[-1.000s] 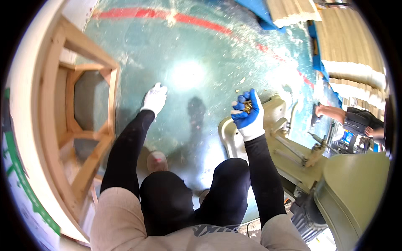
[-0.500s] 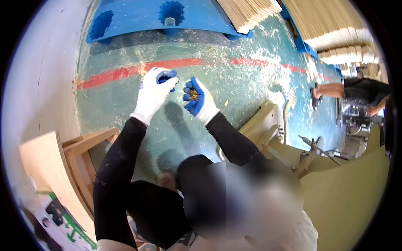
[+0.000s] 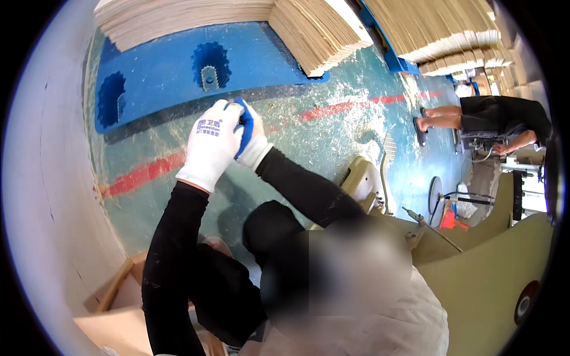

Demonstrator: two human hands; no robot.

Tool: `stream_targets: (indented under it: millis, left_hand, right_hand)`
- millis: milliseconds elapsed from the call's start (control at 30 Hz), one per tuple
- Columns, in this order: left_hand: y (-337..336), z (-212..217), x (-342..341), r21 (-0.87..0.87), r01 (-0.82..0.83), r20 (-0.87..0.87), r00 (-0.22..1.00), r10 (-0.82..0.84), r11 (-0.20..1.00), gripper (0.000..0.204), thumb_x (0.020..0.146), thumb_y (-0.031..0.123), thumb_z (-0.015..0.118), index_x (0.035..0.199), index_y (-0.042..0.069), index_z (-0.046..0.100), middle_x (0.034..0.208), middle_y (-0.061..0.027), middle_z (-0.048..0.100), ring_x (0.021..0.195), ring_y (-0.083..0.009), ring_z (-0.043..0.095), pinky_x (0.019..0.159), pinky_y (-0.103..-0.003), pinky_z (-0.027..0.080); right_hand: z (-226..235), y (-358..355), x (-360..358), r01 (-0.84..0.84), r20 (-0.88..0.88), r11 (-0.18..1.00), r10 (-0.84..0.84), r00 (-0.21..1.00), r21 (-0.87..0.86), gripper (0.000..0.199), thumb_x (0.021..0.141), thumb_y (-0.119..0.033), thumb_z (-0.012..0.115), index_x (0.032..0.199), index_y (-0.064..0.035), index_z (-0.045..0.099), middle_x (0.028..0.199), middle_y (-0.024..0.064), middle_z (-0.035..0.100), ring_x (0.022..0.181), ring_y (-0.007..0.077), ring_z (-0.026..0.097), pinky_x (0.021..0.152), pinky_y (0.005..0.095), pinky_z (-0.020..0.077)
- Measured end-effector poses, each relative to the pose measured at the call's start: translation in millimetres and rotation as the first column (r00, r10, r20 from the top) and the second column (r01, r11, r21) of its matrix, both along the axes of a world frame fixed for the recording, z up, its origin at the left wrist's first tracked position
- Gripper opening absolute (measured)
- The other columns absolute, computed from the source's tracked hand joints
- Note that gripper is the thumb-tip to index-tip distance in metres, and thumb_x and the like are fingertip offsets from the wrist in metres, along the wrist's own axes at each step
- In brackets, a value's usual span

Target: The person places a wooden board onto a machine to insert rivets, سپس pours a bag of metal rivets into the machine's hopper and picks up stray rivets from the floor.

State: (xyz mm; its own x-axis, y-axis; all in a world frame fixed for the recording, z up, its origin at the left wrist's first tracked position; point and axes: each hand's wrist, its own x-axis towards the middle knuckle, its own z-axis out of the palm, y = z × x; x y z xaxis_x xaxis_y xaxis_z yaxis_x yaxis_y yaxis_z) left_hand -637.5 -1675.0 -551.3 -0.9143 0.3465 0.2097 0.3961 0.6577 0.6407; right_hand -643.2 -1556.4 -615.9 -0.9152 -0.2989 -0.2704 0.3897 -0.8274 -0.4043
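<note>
A: Two gloved hands meet in front of the person, above the green floor (image 3: 332, 136). The left hand (image 3: 212, 144) in its white glove lies over the right hand (image 3: 252, 137), whose blue palm peeks out between them

B: Is anything held in there?

A: That cannot be told; the left glove covers the right palm, so whatever sits inside is hidden. The hands are pressed together, fingers curled, touching each other

B: So how far along does the work look?

A: Probably mid-way through a small handling step, with the hands busy at each other and nothing laid down yet. The blue pallet (image 3: 178, 71) lies far beyond them under stacked boards (image 3: 309, 32), untouched. A tan machine (image 3: 493, 279) stands near on the right, and another person (image 3: 487, 115) bends at the far right, well apart
</note>
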Motion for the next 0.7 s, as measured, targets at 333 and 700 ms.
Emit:
stream_targets:
  millis: [333, 700]
  left_hand:
    - [169, 73, -130, -0.074, 0.489, -0.353, 0.802, -0.481, 0.869, 0.030, 0.084, 0.026, 0.072, 0.106, 0.005, 0.068, 0.105, -0.0119, 0.067, 0.095, -0.0303, 0.066, 0.084, -0.040, 0.053]
    - [178, -189, -193, -0.341, 0.752, 0.391, 0.659, -0.642, 0.564, 0.037, 0.095, 0.035, 0.059, 0.121, 0.008, 0.065, 0.122, -0.0174, 0.064, 0.115, -0.0358, 0.062, 0.099, -0.044, 0.049]
  right_hand:
    - [31, 223, -53, 0.346, 0.170, 0.937, -0.350, 0.921, 0.052, 0.033, 0.102, -0.045, 0.054, 0.096, -0.0138, 0.063, 0.100, 0.0071, 0.068, 0.093, 0.0230, 0.065, 0.072, 0.0380, 0.0547]
    - [13, 332, -10, 0.624, 0.184, 0.777, -0.604, 0.775, -0.078, 0.035, 0.103, -0.037, 0.058, 0.078, -0.0127, 0.061, 0.086, 0.0057, 0.064, 0.077, 0.0175, 0.053, 0.052, 0.0233, 0.0363]
